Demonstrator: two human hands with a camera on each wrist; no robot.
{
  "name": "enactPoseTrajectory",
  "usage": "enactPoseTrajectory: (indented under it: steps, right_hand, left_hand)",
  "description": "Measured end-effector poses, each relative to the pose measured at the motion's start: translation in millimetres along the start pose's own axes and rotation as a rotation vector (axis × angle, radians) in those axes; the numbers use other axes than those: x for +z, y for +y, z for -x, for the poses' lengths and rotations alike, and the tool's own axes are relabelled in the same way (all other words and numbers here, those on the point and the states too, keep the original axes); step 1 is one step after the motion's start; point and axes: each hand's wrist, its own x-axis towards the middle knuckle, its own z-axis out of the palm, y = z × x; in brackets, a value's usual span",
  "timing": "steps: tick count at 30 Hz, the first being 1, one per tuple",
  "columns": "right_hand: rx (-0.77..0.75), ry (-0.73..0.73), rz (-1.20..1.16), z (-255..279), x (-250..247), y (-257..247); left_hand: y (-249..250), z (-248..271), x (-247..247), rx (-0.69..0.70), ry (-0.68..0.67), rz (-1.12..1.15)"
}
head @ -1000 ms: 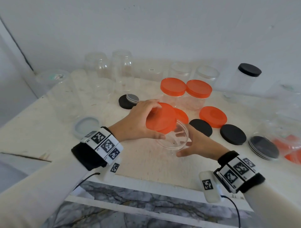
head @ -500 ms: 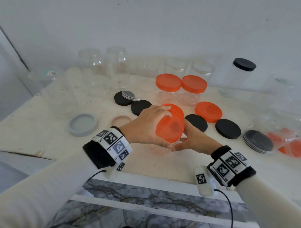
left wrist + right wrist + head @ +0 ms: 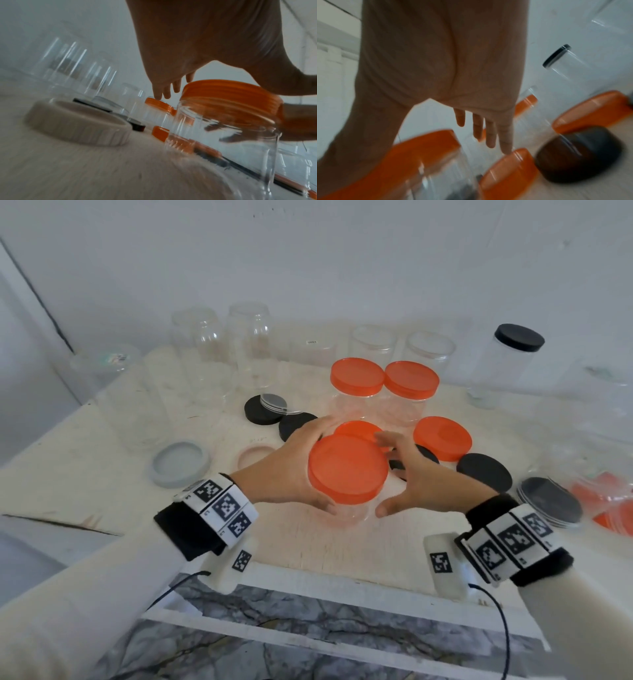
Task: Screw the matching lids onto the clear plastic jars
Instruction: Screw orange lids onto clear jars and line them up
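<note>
An orange lid sits flat on the mouth of a clear plastic jar that stands near the table's front. My left hand grips the lid, thumb on its near rim and fingers on its far rim. In the left wrist view the lid caps the jar under my thumb. My right hand hovers just right of the jar with fingers spread, holding nothing. The right wrist view is blurred and shows the straight fingers above the lid.
Two jars capped in orange stand behind. Loose orange lids, black lids, a grey lid and a pink lid lie around. Open clear jars line the back; a black-capped jar stands at far right.
The orange lid went from tilted over the open jar to flat on its mouth. My right hand let go of the jar and spread beside it.
</note>
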Motion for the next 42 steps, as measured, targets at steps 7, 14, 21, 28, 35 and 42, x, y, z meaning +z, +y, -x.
enactPoseTrajectory:
  steps: [7,14,21,28,35,42]
  right_hand:
    - [-0.085,-0.095,0.44,-8,-8,-65]
    - [-0.043,-0.236,0.727,-27,-1,-85]
    - [-0.131,-0.354,0.73,-29,-4,-89]
    - [-0.046,-0.225,0.771,-29,0,-91]
    - [0.011,-0.141,0.89,-25,4,-88]
    - [-0.071,-0.279,0.868,-27,3,-93]
  left_hand:
    - [-24,-1,7,-0.145,-0.137,0.208]
    - [-33,-12,6,-0.172,-0.214,0.279]
    - [-33,-13,4,-0.178,-0.222,0.27]
    - [-32,-14,4,-0.181,-0.193,0.264]
    - [-30,-13,4,-0.164,-0.198,0.299]
    - [-29,-11,3,-0.151,-0.216,0.271]
